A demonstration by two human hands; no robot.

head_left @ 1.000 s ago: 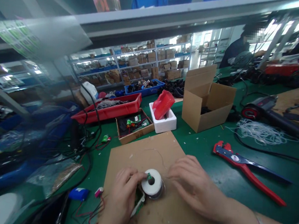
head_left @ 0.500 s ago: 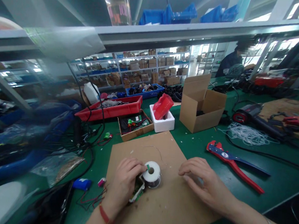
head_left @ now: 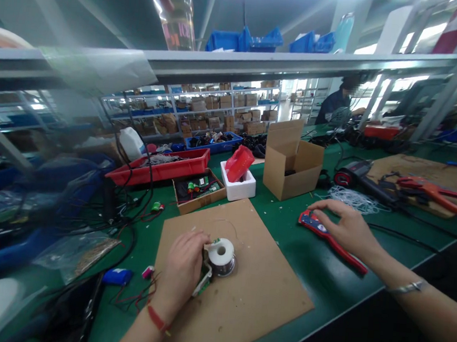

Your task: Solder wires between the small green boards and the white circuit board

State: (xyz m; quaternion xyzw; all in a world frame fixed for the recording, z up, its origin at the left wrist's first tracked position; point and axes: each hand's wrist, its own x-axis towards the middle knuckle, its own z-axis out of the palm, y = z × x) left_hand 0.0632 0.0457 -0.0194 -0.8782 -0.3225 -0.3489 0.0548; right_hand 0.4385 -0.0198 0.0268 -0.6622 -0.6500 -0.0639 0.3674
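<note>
Red-banded at the wrist, the left grip [head_left: 185, 257] is closed on a green-and-white circuit board [head_left: 204, 284], just beside the solder spool [head_left: 221, 258], lower centre of the frame. We judge the board light, stiff and fragile, best held by its edges. The right grip [head_left: 341, 222], released, arches palm-down over the wire stripper [head_left: 320, 228], right of centre; contact we cannot confirm. Its forearm slants in from lower right.

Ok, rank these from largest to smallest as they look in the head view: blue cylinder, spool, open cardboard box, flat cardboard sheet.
1. Flat cardboard sheet
2. Open cardboard box
3. Spool
4. Blue cylinder
</note>
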